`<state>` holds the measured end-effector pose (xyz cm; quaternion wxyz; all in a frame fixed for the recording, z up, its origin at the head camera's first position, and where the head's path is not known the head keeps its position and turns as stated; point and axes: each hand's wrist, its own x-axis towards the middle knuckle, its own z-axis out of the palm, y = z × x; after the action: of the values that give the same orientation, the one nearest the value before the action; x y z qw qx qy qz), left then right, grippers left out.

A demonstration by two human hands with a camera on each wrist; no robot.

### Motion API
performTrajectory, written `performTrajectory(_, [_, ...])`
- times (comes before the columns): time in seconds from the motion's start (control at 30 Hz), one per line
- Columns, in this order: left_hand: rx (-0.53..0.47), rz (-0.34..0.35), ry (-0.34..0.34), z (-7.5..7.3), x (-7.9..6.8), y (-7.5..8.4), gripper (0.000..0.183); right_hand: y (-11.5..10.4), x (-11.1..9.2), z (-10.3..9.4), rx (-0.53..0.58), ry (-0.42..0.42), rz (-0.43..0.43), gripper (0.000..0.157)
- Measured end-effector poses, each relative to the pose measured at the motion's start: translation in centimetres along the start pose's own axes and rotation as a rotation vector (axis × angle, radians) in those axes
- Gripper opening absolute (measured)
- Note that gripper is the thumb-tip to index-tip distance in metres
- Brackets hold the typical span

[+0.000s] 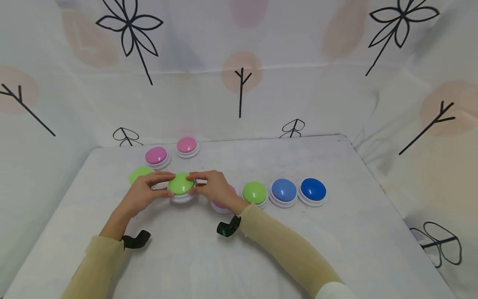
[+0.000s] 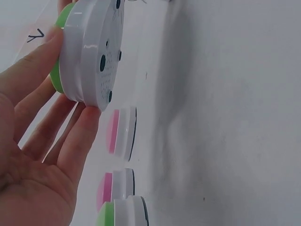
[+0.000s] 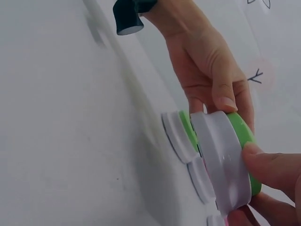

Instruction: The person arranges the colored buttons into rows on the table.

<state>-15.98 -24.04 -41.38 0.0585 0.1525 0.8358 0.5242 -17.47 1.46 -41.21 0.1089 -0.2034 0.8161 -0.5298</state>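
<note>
Both hands hold a push button [image 1: 181, 185] with a green dome and a white round base. My left hand [image 1: 143, 193] grips it from the left, and my right hand [image 1: 216, 189] pinches it on the right, thumb and fingers at its rim. It is raised off the table; in the left wrist view its white underside [image 2: 104, 70] shows with small holes and dark round feet. Behind the left hand, another green button [image 1: 139, 173] is partly hidden. The right hand and wrist partly cover a pink button [image 1: 220, 206].
Two pink buttons, one on the left [image 1: 156, 155] and one [image 1: 186, 145] by the back edge, stand on the white table [image 1: 261, 257]. To the right, a green button [image 1: 255, 193], a lighter blue button [image 1: 284, 191] and a dark blue button [image 1: 313, 189] form a row. Patterned cloth [image 1: 298, 95] hangs behind.
</note>
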Motion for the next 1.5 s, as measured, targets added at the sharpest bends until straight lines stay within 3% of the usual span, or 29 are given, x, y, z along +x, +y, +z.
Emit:
performTrajectory(0.2, [-0.049,0.024,-0.043,0.3,-0.3,0.1,0.051,0.0,-1.3,0.0,-0.032,0.013,-0.039,0.038])
performTrajectory(0.43, [-0.05,-0.001,-0.098,0.8,-0.6,0.5,0.051,0.3,-2.7,0.0,-0.005,0.033,-0.032,0.039])
performTrajectory(0.9, [-0.007,0.105,-0.176,2.6,-0.4,1.1,0.049,1.9,-5.3,-0.5,-0.104,0.141,-0.078,0.037])
performTrajectory(1.23, [-0.006,0.123,-0.224,3.6,-0.6,1.2,0.05,2.4,-7.4,-0.5,0.006,0.133,-0.105,0.037])
performTrajectory(1.5, [-0.072,0.093,-0.296,4.4,-0.8,1.5,0.05,2.7,-9.2,-0.4,0.092,0.142,-0.151,0.034])
